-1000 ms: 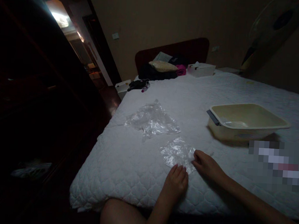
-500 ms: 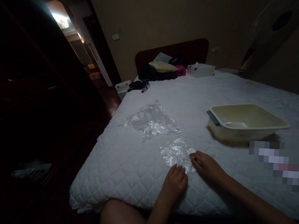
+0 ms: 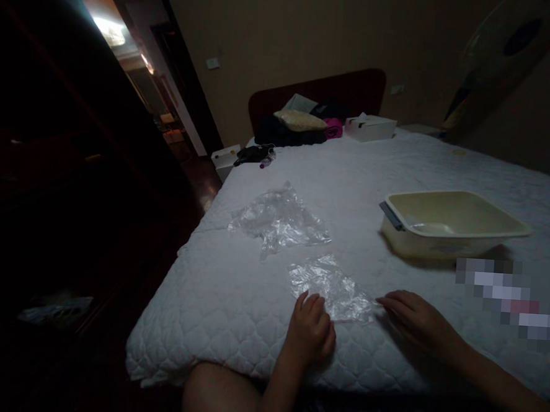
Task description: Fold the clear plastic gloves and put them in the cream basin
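A crumpled clear plastic bag [image 3: 344, 291] lies spread near the front edge of the bed, between my hands. My left hand [image 3: 309, 329] rests at its near left edge, fingers curled closed over the plastic. At the bag's right corner, my right hand [image 3: 420, 317] has thumb and fingers pinched together on the film. Just beyond lies a second, larger clear plastic sheet or bag [image 3: 283, 222], wrinkled and touched by neither hand.
A cream plastic basin [image 3: 459, 245] with a grey handle stands on the white quilted bed [image 3: 231, 315], to the right. Dark clothes [image 3: 288, 135], a beige cushion [image 3: 301, 120] and a white box [image 3: 370, 129] sit by the headboard. A fan [image 3: 513, 40] is at upper right.
My right hand has moved right and slightly nearer, drawing the bag's corner out, so the bag is wider and flatter. My left hand has shifted a little left.
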Action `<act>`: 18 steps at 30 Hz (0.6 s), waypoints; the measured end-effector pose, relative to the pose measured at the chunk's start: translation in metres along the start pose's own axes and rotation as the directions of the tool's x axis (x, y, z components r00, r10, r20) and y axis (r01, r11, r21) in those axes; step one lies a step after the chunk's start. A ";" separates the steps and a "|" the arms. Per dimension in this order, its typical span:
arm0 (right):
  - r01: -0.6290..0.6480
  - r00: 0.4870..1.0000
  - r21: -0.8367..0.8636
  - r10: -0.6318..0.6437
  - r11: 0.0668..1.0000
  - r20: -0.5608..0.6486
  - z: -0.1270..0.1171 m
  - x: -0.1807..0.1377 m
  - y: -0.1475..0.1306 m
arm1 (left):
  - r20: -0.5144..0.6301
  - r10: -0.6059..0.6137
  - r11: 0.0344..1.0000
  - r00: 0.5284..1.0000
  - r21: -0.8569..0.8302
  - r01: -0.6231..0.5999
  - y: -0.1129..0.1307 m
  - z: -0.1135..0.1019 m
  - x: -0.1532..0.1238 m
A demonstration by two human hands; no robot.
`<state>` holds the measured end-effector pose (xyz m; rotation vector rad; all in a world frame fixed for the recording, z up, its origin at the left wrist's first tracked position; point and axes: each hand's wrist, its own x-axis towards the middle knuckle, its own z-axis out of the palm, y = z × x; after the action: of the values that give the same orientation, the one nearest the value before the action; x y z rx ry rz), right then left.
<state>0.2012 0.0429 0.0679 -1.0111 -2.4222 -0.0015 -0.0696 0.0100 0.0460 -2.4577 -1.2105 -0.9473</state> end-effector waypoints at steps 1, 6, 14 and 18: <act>0.030 1.000 -0.020 -0.030 0.999 0.005 0.002 -0.004 -0.003 | -0.010 0.011 1.000 1.000 0.013 -0.011 0.003 0.001 0.000; 0.126 0.991 -0.100 -0.129 0.987 -0.022 0.017 -0.011 -0.016 | 0.001 0.126 0.991 0.992 0.049 -0.126 0.017 0.018 -0.002; -0.027 1.000 -0.003 0.027 1.000 -0.006 0.030 -0.005 -0.022 | 0.136 0.112 0.993 0.984 0.019 -0.115 0.020 0.032 -0.007; -0.035 0.999 0.069 0.037 0.997 -0.031 0.028 -0.009 -0.023 | 0.176 0.091 0.996 0.980 -0.016 -0.089 0.019 0.028 -0.006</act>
<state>0.1786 0.0254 0.0441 -1.0156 -2.3582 0.0764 -0.0447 0.0076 0.0217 -2.6251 -1.1380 -0.7241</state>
